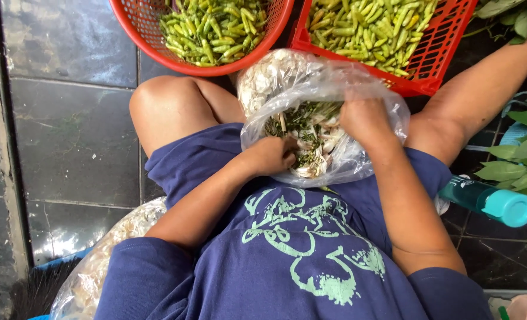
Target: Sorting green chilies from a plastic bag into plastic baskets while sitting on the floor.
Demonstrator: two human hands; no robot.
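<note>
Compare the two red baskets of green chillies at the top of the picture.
The left basket has a curved, round rim; the right basket has straight sides and a corner. The left basket's chillies look a deeper green; the right basket's chillies are paler and yellower. The clear plastic bag the hands work in overlaps the right basket's edge more than the left's. Both are red plastic mesh, cut off by the frame's top.

Both forearms come forward from the body and bend inward, so the two hands meet close together in front of the lap. The left hand (270, 155) is curled into a loose fist, knuckles up. The right hand (363, 118) points down, its fingers bent and partly hidden, wrist slightly flexed
</note>
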